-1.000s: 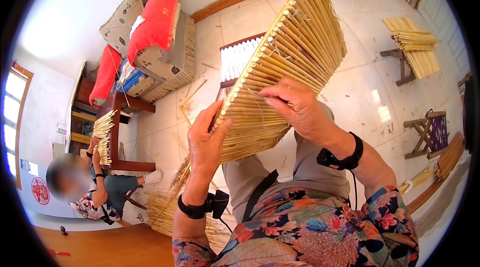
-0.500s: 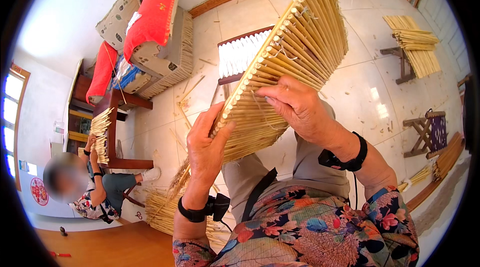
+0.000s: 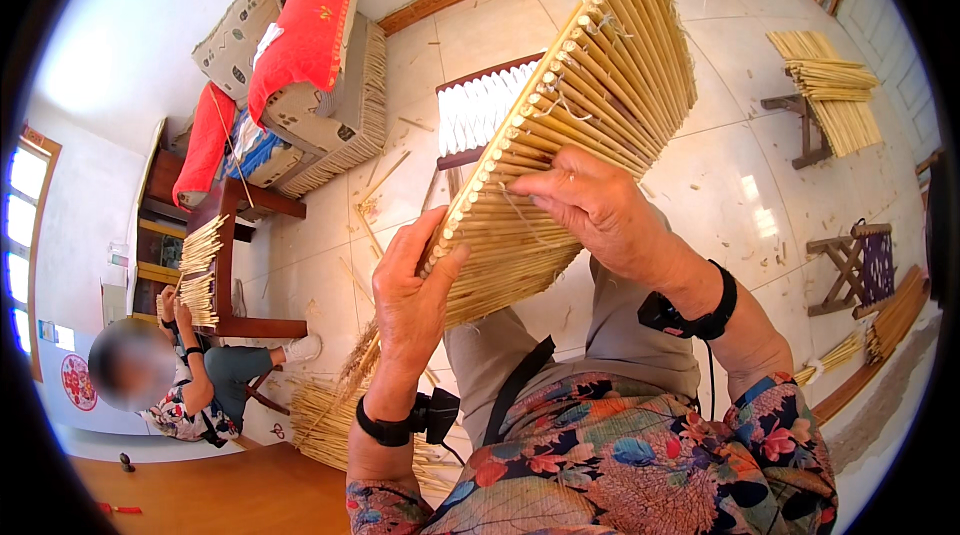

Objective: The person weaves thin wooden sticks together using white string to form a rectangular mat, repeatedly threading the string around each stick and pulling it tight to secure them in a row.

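A stiff panel of straw-coloured stalks (image 3: 625,70), laid side by side and stitched with string, stands tilted over my lap. At its lower left corner my left hand (image 3: 408,300) is closed around the edge, thumb on the near face and fingers along the rim of cut ends. My right hand (image 3: 600,210) is pinched against the near face, close to the rim. A thin pale string (image 3: 528,220) hangs in a loop by its fingertips; the pinched end itself is hidden. Farther up the face, loose string tails (image 3: 565,110) stick out.
A white-corded folding stool (image 3: 485,110) stands beyond the panel. Loose stalks (image 3: 325,425) lie at lower left. Another person (image 3: 185,375) handles stalks at a dark wooden bench (image 3: 228,285). On the right are a stool bearing stalks (image 3: 830,85) and a purple-seated folding stool (image 3: 875,265).
My right hand has shifted slightly at the string, its fingertips drawn closer to the panel. My left hand keeps its place. The other person's hands have moved a little at the stalks.
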Action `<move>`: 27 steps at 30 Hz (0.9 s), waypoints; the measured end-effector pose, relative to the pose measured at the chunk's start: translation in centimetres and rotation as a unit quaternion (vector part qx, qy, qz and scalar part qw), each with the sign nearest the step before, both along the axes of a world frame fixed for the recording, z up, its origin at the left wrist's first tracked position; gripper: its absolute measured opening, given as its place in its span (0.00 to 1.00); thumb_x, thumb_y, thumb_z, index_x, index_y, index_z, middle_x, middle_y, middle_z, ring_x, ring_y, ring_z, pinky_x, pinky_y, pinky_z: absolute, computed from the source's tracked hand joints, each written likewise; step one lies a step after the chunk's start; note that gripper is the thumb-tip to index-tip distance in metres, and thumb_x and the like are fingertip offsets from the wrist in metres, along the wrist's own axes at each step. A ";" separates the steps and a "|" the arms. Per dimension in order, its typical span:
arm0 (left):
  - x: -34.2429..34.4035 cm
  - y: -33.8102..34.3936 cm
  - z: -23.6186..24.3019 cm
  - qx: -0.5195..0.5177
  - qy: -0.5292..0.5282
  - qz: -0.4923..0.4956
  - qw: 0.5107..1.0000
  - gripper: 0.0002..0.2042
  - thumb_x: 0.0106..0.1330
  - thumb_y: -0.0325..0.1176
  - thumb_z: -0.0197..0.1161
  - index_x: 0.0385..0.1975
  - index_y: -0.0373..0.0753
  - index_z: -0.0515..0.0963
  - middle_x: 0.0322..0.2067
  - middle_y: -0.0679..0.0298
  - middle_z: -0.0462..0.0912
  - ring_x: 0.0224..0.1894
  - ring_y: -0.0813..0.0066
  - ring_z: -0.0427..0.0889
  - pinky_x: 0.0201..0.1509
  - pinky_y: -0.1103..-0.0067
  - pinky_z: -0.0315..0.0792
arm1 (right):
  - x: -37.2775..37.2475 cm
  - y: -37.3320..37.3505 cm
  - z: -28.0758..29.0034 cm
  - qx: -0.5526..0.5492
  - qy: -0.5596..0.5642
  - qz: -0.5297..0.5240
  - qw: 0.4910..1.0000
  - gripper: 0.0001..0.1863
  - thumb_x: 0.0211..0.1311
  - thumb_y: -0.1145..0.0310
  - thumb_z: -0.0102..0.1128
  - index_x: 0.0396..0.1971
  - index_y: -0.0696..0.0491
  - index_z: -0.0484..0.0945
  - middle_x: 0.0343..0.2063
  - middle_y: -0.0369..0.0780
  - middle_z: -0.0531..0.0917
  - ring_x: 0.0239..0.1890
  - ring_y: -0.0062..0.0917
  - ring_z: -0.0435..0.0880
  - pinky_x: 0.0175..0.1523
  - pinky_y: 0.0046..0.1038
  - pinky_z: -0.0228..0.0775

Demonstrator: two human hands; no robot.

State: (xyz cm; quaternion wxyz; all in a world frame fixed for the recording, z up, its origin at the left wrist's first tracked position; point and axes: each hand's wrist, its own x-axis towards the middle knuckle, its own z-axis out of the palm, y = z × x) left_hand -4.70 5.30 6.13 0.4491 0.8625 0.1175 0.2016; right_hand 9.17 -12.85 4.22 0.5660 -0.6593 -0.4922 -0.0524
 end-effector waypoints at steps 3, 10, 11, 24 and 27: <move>0.0 0.1 0.0 0.002 0.000 0.002 1.000 0.20 0.61 0.19 0.62 0.54 0.29 0.73 0.47 0.61 0.79 0.50 0.77 0.76 0.56 0.81 0.69 | 0.0 0.1 0.1 0.000 0.004 0.003 1.000 0.12 0.60 0.77 0.58 0.44 0.54 0.80 0.27 0.40 0.72 0.30 0.30 0.76 0.35 0.28 0.69; 0.1 -0.4 -0.2 0.084 -0.028 0.020 0.996 0.19 0.57 0.24 0.65 0.51 0.31 0.75 0.38 0.55 0.79 0.40 0.65 0.80 0.46 0.76 0.73 | -0.6 0.1 0.7 -0.015 -0.013 -0.030 0.999 0.12 0.60 0.79 0.59 0.44 0.54 0.80 0.27 0.39 0.72 0.29 0.29 0.75 0.34 0.27 0.68; 0.0 -0.7 0.1 0.082 -0.028 0.019 0.996 0.19 0.57 0.24 0.65 0.51 0.31 0.75 0.38 0.55 0.79 0.40 0.65 0.80 0.46 0.76 0.73 | -0.9 0.0 0.9 -0.017 -0.014 -0.031 0.999 0.12 0.60 0.79 0.59 0.44 0.54 0.80 0.27 0.39 0.72 0.29 0.29 0.75 0.34 0.27 0.68; -1.6 -5.5 -1.4 0.361 -0.118 -0.031 0.925 0.26 0.47 0.22 0.69 0.50 0.29 0.74 0.36 0.53 0.77 0.32 0.60 0.77 0.33 0.71 0.73 | -5.4 -5.0 0.2 -0.076 0.048 -0.115 0.989 0.09 0.57 0.81 0.59 0.39 0.58 0.77 0.28 0.43 0.75 0.28 0.35 0.77 0.32 0.30 0.69; -1.9 -5.9 -1.2 0.371 -0.122 -0.054 0.919 0.28 0.45 0.19 0.68 0.51 0.29 0.74 0.36 0.53 0.78 0.33 0.58 0.77 0.37 0.71 0.72 | -6.1 -6.2 -0.3 -0.069 0.111 -0.104 0.986 0.09 0.57 0.81 0.59 0.38 0.58 0.77 0.29 0.42 0.76 0.28 0.31 0.77 0.32 0.27 0.68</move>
